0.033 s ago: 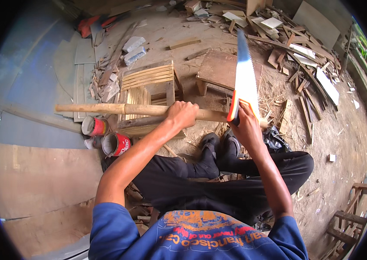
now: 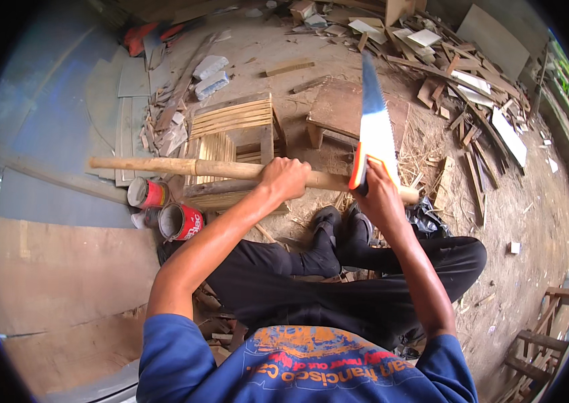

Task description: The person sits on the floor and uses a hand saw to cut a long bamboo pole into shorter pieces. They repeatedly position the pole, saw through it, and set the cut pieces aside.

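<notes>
A long bamboo pole [image 2: 227, 170] lies crosswise in front of me, over a slatted wooden frame [image 2: 230, 111]. My left hand [image 2: 286, 179] is wrapped round the pole near its middle. In my right hand [image 2: 380, 191] is the orange and black handle of a handsaw [image 2: 377, 127], its shiny toothed blade pointing away from me. The saw sits across the pole near its right end; whether the teeth touch the bamboo I cannot tell. My feet [image 2: 341, 225] are just below the pole, in dark shoes.
Two red paint cans [image 2: 180, 221] stand left of my legs. Beyond the pole is a low wooden bench [image 2: 348, 111]. Scrap wood [image 2: 472, 101] is heaped at the far right, and pale blocks [image 2: 211, 84] lie at the far left. A wooden rack [image 2: 543, 336] stands at the near right.
The saw and my right hand have shifted slightly to the left and toward me, and the blade leans a little more to the left. My left hand keeps its hold on the pole.
</notes>
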